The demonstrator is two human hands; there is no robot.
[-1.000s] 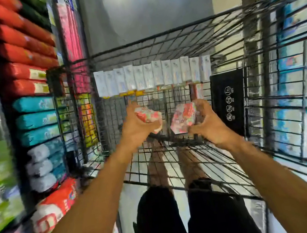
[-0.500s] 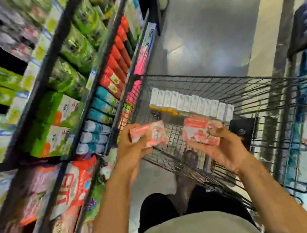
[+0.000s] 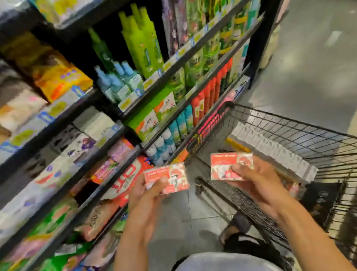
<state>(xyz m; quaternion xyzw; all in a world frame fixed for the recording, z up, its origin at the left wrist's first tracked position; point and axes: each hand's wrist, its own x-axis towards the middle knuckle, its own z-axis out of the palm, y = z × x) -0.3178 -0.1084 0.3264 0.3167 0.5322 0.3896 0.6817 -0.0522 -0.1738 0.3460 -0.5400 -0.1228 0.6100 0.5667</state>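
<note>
I hold two red-and-white soap boxes, one in each hand, in front of my chest. My left hand (image 3: 147, 201) grips the left soap box (image 3: 167, 177), thumb across its lower front. My right hand (image 3: 255, 182) grips the right soap box (image 3: 227, 165) the same way. Both boxes face up at me and sit just left of and above the near corner of the black wire shopping cart (image 3: 328, 131). A row of white boxes (image 3: 271, 145) lies along the cart's far side.
Black store shelves (image 3: 94, 149) packed with soaps, packets and green and blue bottles (image 3: 141, 44) fill the left side. Grey floor (image 3: 313, 46) opens at the upper right. My sandalled foot (image 3: 235, 227) stands beside the cart.
Both hands have lifted the two boxes up out of the cart and left toward the shelves. My view has swung from the cart to the shelving.
</note>
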